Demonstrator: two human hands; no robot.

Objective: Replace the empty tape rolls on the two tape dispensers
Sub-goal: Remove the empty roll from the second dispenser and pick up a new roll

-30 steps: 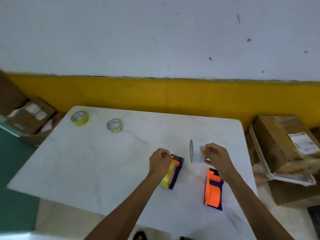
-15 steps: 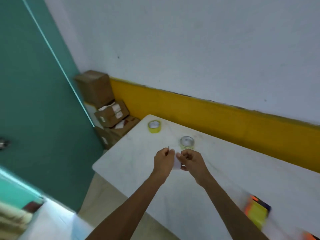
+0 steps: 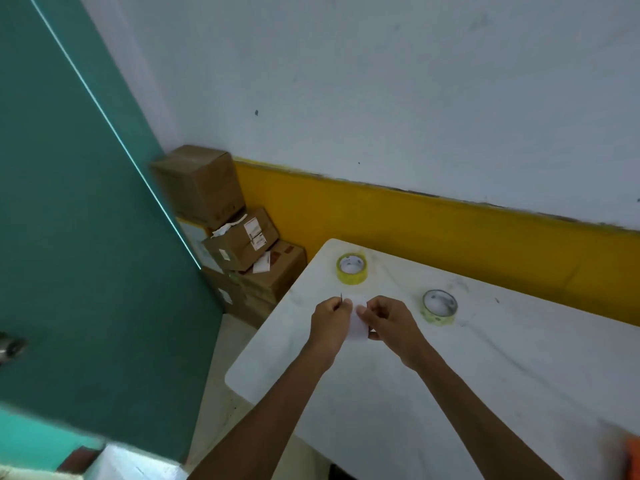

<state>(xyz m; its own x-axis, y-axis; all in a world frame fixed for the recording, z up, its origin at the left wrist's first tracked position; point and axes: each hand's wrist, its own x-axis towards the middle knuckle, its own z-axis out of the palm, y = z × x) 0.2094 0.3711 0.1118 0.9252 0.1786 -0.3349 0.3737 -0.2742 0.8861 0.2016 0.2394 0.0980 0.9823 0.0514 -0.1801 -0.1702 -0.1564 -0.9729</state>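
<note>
Empty white roll held mid-frame, two fresh tape rolls on the table behind it.

The white empty roll (image 3: pixel 358 322) sits at frame centre, pinched between both hands. A yellow tape roll (image 3: pixel 351 268) lies flat, hole up, just above it near the table's upper-left corner. A paler yellow-green tape roll (image 3: pixel 439 307) lies flat to the right. An orange dispenser edge (image 3: pixel 633 457) shows at the lower right.

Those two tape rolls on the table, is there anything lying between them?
No. In the head view, only bare white table runs between the yellow tape roll and the paler tape roll.
</note>
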